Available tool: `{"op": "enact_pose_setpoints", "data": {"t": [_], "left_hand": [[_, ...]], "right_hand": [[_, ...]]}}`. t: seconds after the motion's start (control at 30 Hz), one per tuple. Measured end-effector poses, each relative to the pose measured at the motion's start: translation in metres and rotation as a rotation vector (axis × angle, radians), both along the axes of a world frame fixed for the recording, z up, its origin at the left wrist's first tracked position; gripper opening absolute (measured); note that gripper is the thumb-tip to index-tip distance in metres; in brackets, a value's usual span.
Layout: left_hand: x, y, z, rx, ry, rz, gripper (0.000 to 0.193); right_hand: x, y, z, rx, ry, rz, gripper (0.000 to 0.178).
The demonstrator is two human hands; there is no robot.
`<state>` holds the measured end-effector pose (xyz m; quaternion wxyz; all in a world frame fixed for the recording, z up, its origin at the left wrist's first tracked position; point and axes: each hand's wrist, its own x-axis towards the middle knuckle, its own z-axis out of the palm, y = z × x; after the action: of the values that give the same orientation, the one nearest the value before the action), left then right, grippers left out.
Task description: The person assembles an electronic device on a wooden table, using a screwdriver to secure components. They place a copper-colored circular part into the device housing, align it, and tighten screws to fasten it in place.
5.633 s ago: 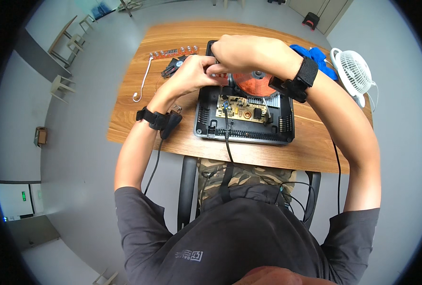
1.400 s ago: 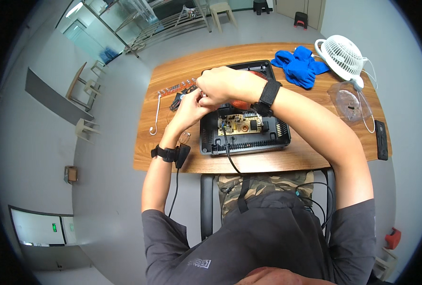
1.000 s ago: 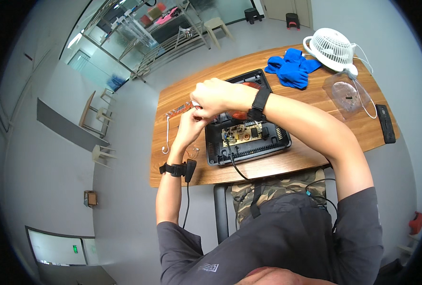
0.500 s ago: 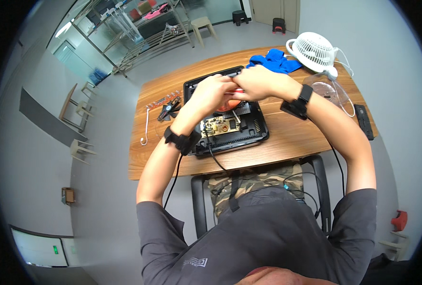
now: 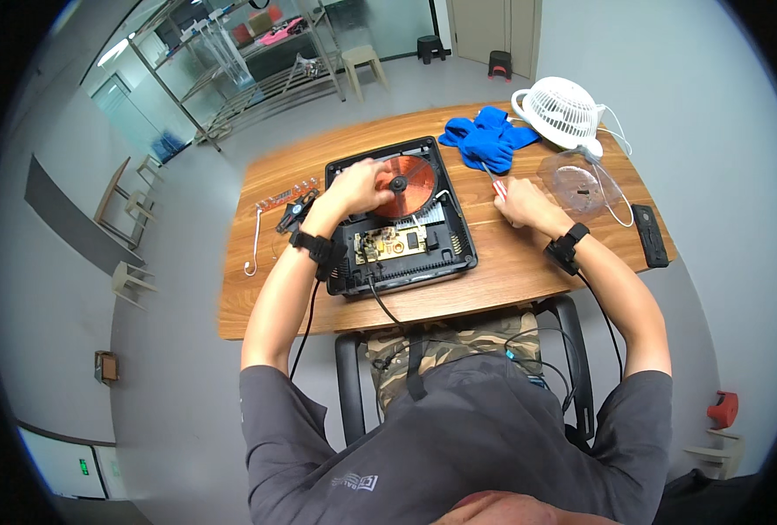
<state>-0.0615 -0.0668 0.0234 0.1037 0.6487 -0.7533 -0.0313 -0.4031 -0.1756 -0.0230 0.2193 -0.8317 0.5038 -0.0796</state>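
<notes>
An opened black induction cooker (image 5: 448,254) lies on the wooden table (image 5: 511,271), its copper coil (image 5: 406,184) and green circuit board (image 5: 393,245) exposed. My left hand (image 5: 351,185) rests on the left edge of the coil, fingers curled. Off to the right of the cooker, my right hand (image 5: 518,201) lies on the table, closed around a red-handled screwdriver (image 5: 496,183) whose tip points toward the blue cloth (image 5: 485,144). Both wrists wear black bands.
A white fan (image 5: 562,109) and a clear round cover (image 5: 576,179) stand at the table's right. A black remote (image 5: 651,234) lies at the right edge. Small parts (image 5: 283,197) and a metal hook (image 5: 254,245) sit on the left. A chair is under me.
My right hand has left the cooker and gone to the table on the right, holding the screwdriver. My left hand stays on the coil. The view has shifted with my head.
</notes>
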Motion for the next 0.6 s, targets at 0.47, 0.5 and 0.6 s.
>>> {"op": "enact_pose_setpoints", "data": {"t": [0.47, 0.5, 0.6], "left_hand": [[0.003, 0.012, -0.032, 0.227, 0.053, 0.044, 0.11], [0.001, 0.012, -0.031, 0.213, 0.034, 0.042, 0.111], [0.006, 0.01, -0.035, 0.206, 0.002, 0.037, 0.115]], "right_hand": [[0.012, -0.013, -0.022, 0.115, 0.114, 0.003, 0.035], [0.014, -0.012, -0.019, 0.142, 0.119, 0.01, 0.034], [0.018, -0.01, -0.014, 0.175, 0.165, 0.007, 0.036]]}}
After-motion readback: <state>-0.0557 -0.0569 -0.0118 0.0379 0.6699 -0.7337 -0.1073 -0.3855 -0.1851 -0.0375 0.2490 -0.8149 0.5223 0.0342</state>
